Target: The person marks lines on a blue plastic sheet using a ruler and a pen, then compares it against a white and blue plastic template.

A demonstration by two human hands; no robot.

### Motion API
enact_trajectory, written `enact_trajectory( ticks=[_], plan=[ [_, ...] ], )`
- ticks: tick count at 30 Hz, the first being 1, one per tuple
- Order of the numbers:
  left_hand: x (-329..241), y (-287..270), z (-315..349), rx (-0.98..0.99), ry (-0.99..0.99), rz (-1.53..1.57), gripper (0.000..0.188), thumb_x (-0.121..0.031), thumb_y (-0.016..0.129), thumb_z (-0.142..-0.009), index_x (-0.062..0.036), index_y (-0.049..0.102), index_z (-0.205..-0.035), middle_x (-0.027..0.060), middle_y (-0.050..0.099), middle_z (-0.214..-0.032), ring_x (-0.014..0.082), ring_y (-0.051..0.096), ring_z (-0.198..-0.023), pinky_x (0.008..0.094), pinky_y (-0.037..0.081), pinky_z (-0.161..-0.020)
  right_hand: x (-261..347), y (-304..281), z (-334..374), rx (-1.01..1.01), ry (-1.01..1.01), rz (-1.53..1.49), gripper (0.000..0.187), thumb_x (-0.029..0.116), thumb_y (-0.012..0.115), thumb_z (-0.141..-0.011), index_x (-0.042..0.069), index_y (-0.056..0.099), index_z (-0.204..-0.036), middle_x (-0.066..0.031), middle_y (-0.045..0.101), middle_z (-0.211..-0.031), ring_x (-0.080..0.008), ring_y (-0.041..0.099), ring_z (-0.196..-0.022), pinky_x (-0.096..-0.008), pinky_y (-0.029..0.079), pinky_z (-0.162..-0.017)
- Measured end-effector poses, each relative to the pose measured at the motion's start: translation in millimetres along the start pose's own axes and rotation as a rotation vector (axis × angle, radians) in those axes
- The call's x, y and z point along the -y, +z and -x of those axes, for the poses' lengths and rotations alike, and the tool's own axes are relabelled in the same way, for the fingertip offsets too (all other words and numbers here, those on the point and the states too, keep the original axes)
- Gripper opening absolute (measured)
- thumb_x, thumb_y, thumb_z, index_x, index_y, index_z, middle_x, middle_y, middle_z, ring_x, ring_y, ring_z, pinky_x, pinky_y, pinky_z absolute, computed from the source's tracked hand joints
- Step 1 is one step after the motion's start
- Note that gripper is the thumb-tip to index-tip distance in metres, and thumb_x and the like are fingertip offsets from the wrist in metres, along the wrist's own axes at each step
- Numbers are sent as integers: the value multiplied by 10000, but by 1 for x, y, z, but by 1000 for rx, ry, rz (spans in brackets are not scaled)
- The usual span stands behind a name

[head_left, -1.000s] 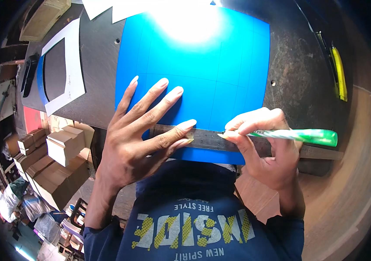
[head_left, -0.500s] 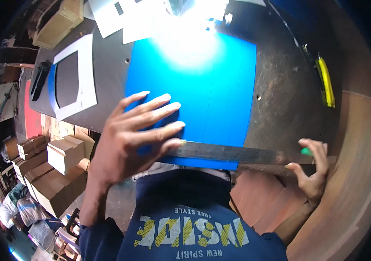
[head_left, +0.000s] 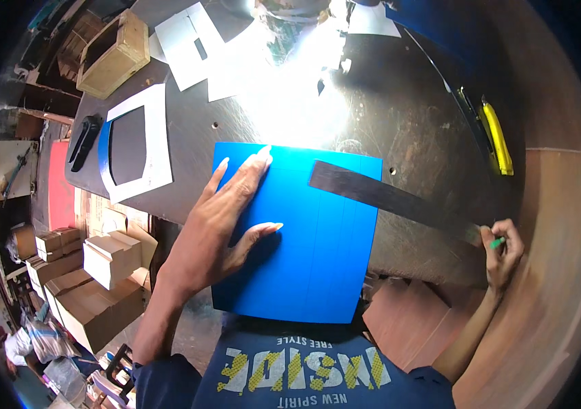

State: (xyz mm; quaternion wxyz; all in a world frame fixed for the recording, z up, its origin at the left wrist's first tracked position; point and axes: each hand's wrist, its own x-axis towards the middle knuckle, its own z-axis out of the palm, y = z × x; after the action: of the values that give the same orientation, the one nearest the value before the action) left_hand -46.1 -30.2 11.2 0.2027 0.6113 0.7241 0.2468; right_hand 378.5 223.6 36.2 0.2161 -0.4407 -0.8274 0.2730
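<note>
A blue sheet (head_left: 304, 259) with faint lines lies on the dark table, its near part reaching over the table's edge toward my body. My left hand (head_left: 226, 218) rests on its left half, fingers stretched and thumb spread away from them. A dark flat ruler (head_left: 379, 198) slants across the sheet's far right part. My right hand (head_left: 503, 249) pinches the right end of this ruler, beyond the sheet. A small green object (head_left: 497, 243), perhaps part of a pen, shows between the fingers of that hand; most of it is hidden.
On the right lies a yellow cutter (head_left: 497, 140) beside a thin dark tool (head_left: 476, 126). At the left are a white cut-out frame (head_left: 157, 146), a black object (head_left: 84, 142) and a wooden box (head_left: 114, 54). Cardboard boxes (head_left: 93, 300) stand lower left. A bright lamp glare covers the far middle.
The blue sheet has come nearer to my body. The ruler's left end has swung away from me and off the near edge. My right hand has closed on its right end.
</note>
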Motion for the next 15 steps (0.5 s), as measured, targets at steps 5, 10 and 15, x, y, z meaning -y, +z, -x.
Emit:
enact_trajectory(
  ticks=[5,10,15],
  plan=[
    [-8,4,-17,-169,35,179,520,-236,784,-908,-177,643,-1404,120,581,-1493,340,450,-1465,554,261,-1254,41,42,-26,75,-133,123,384,275,896,-832,96,563,-765,25,508,-685,-110,405,-657,-315,342,-665],
    [-7,20,-21,-69,177,26,359,-265,815,-869,-375,763,-1207,66,600,-1483,301,481,-1451,578,280,-1243,65,61,-15,-41,-96,115,410,267,951,-716,57,606,-786,-47,605,-838,-218,545,-770,-372,434,-773],
    [-5,19,-20,-51,155,25,346,-297,842,-827,-396,781,-1153,60,624,-1458,300,487,-1448,599,277,-1238,80,71,-6,-38,-323,206,419,307,962,-662,60,731,-909,-38,661,-962,-247,553,-921,-397,467,-840]
  ],
)
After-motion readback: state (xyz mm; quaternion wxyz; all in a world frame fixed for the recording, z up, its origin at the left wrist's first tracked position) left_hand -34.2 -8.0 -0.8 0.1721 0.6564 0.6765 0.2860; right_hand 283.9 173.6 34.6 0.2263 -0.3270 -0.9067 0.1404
